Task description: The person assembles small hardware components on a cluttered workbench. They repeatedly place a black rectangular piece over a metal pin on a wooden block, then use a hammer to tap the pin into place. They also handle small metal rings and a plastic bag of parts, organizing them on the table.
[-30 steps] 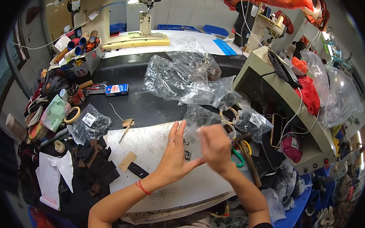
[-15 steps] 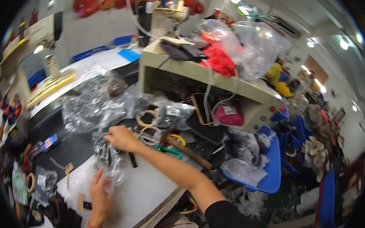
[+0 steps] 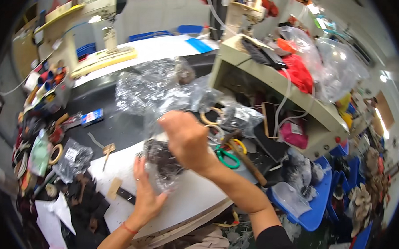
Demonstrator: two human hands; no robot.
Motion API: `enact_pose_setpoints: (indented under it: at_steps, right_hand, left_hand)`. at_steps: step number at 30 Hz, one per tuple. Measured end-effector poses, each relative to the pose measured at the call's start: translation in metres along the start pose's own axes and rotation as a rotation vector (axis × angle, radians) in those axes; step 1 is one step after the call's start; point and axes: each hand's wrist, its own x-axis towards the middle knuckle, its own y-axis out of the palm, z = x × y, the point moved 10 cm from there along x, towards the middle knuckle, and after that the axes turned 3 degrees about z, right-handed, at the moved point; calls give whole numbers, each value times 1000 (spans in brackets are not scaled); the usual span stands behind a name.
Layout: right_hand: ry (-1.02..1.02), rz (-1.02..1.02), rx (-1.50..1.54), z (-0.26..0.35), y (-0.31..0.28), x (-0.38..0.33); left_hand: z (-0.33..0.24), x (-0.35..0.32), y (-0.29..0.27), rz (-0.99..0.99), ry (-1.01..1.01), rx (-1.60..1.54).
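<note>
A clear plastic bag (image 3: pixel 164 165) with something dark inside lies on the white board (image 3: pixel 205 193) before me. My right hand (image 3: pixel 187 139) is raised over its upper end in a fist, gripping the plastic there; the fingertips are partly hidden. Against the bag's lower left side rests my left hand (image 3: pixel 147 195), its fingers stretched out and the thumb apart, touching the plastic. A ring shows on one finger and a red string circles the wrist. Left of that hand, a dark strip (image 3: pixel 126 195) and a tan piece (image 3: pixel 114 188) lie on the board.
Crumpled clear bags (image 3: pixel 148 84) spread behind. Right of my hand are green-handled scissors (image 3: pixel 227 157), a hammer (image 3: pixel 249 164) and tape rolls. A blue bin (image 3: pixel 313 214) stands at the right. Black scraps (image 3: pixel 87 204) lie at left; a sewing machine (image 3: pixel 107 53) stands far left.
My view has swung left, so the scene sits further right. The right hand has come up and nearer with the bag's end. The left hand has moved against the bag's side.
</note>
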Motion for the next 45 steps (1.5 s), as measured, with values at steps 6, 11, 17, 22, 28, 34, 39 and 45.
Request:
enact_pose_setpoints:
  at_steps: [6, 11, 17, 22, 28, 34, 39, 45]
  right_hand:
    - [31, -94, 6, -10, -3, 10]
    - [207, -129, 50, -38, -19, 10]
    - [47, -184, 146, 6, -35, 12]
    - [133, -198, 133, -7, -30, 28]
    - [11, -232, 132, 15, -42, 42]
    - [-72, -153, 161, 27, -25, 35]
    - [-42, -281, 244, 18, -38, 29]
    - [48, -319, 195, 0, -46, 27]
  left_hand:
    - [-6, -2, 2, 31, 122, 138]
    - [-6, -4, 11, 83, 151, 161]
    - [-17, -1, 16, 112, 200, 174]
    - [-7, 3, 16, 36, 149, 181]
    - [-2, 2, 13, 16, 135, 263]
    - [5, 1, 9, 21, 40, 185]
    - [4, 15, -2, 0, -94, 83]
    - [-9, 29, -2, -4, -62, 283]
